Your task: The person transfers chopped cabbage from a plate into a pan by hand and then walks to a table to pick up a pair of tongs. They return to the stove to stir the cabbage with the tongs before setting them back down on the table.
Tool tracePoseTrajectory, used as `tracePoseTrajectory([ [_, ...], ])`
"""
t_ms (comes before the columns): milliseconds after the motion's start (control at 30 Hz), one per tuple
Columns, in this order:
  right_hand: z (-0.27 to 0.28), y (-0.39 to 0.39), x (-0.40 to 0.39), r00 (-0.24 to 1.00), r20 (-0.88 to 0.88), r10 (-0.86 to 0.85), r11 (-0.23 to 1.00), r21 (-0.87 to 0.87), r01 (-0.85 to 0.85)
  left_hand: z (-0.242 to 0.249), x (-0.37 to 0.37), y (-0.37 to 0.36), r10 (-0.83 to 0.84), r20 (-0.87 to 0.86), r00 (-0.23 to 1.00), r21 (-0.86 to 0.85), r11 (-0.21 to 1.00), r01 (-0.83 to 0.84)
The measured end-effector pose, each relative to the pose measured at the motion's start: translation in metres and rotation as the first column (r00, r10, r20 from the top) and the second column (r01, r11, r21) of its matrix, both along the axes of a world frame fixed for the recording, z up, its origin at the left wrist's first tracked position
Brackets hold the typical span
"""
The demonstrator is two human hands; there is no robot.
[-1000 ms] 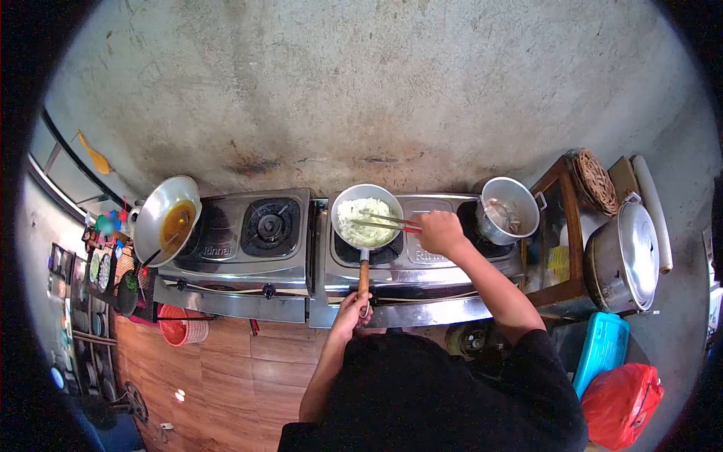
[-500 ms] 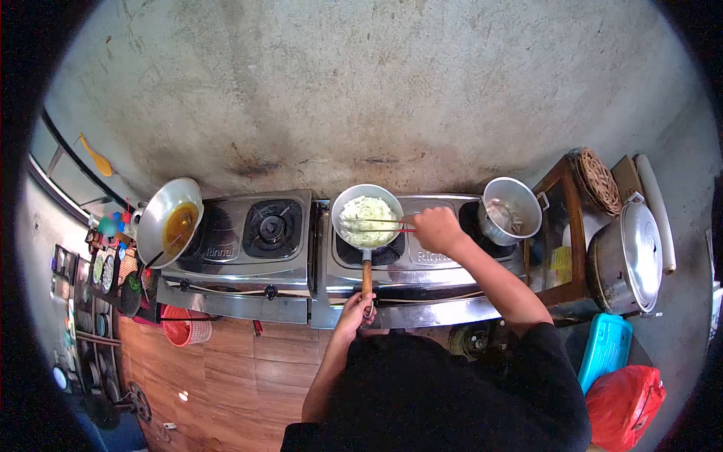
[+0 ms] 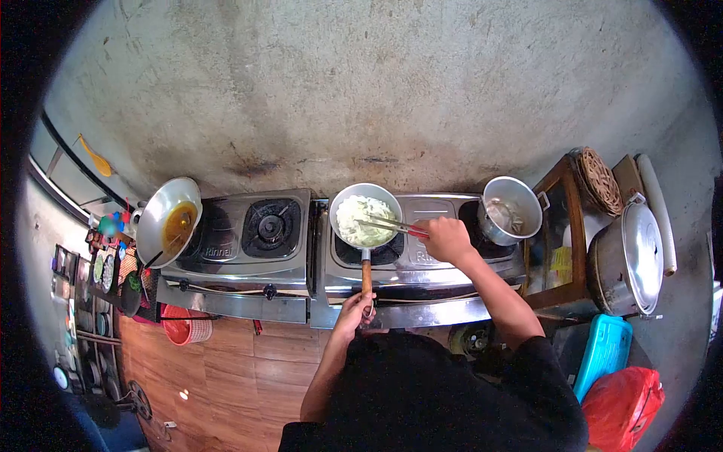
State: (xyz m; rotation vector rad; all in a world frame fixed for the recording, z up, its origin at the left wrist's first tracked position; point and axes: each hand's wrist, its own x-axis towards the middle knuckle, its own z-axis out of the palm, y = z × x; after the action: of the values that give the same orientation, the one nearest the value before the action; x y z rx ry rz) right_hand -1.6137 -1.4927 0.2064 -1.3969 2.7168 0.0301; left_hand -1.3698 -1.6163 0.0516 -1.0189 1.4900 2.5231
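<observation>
A saucepan with a wooden handle sits over the left burner of the right-hand stove. Around the lower end of that handle my left hand is closed. Pale whitish-green food, soft and lumpy in look, fills much of the pan. My right hand is closed on the red grips of slim metal tongs, reaching in from the right. Their tips are in the food near its middle.
Right of my right hand stands a pot with pale pieces in liquid. A wok holding brown oil rests on the left stove, beside a bare burner. Farther right are a wooden cabinet and a large lidded pot.
My right hand has moved slightly right and down, and the tongs now slant down toward it. The food has shifted a little in the pan. My left hand keeps its hold.
</observation>
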Motion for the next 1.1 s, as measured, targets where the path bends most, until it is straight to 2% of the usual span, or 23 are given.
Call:
tracePoseTrajectory([
  [67, 0.021, 0.007, 0.007, 1.0, 0.003, 0.018, 0.999, -0.041, -0.018, -0.003, -0.001, 0.001, 0.026, 0.009, 1.0, 0.056, 0.998, -0.027],
  [133, 0.046, 0.011, 0.01, 1.0, 0.0, 0.017, 0.999, -0.033, -0.017, 0.002, -0.002, 0.0, 0.023, 0.028, 0.999, 0.039, 0.999, -0.024],
  [267, 0.065, 0.014, 0.009, 0.998, -0.051, 0.028, 0.996, 0.083, -0.024, -0.005, -0.009, 0.001, 0.061, 0.057, 0.997, 0.034, 0.997, -0.063],
  [400, 0.044, 0.006, 0.004, 0.999, -0.018, 0.027, 0.99, 0.14, -0.024, -0.028, -0.018, 0.006, 0.134, 0.007, 0.991, 0.068, 0.989, -0.135],
  [433, 0.032, 0.001, 0.003, 0.999, -0.031, 0.009, 0.992, 0.124, -0.005, -0.007, -0.023, 0.013, 0.164, 0.033, 0.986, -0.034, 0.986, -0.163],
  [567, 0.018, 0.001, -0.002, 0.993, -0.117, 0.002, 1.0, 0.018, 0.0, -0.001, -0.027, 0.015, 0.183, 0.028, 0.983, -0.119, 0.977, -0.179],
  [667, 0.04, 0.008, -0.004, 0.993, -0.118, 0.011, 0.999, 0.041, -0.006, 0.003, -0.019, -0.002, 0.118, 0.02, 0.993, -0.096, 0.989, -0.115],
  [767, 0.061, 0.012, 0.0, 0.997, -0.073, 0.003, 0.999, 0.041, 0.0, 0.004, -0.009, -0.021, 0.045, 0.053, 0.998, -0.166, 0.985, -0.035],
  [867, 0.035, 0.008, -0.004, 0.999, -0.033, 0.01, 0.99, 0.139, -0.005, 0.014, -0.002, -0.039, 0.016, 0.061, 0.998, -0.19, 0.982, -0.004],
  [933, 0.025, 0.005, 0.007, 0.997, 0.074, -0.024, 0.999, 0.051, 0.02, 0.019, 0.0, -0.047, -0.004, 0.148, 0.989, -0.245, 0.969, 0.041],
  [1000, 0.01, 0.0, 0.015, 0.998, 0.055, -0.022, 1.0, 0.015, 0.021, 0.017, 0.0, -0.051, 0.0, 0.14, 0.99, -0.251, 0.967, 0.035],
  [1100, 0.021, 0.001, 0.017, 1.0, 0.023, -0.008, 1.0, -0.021, 0.009, 0.012, 0.001, -0.059, -0.031, 0.177, 0.984, -0.374, 0.922, 0.096],
])
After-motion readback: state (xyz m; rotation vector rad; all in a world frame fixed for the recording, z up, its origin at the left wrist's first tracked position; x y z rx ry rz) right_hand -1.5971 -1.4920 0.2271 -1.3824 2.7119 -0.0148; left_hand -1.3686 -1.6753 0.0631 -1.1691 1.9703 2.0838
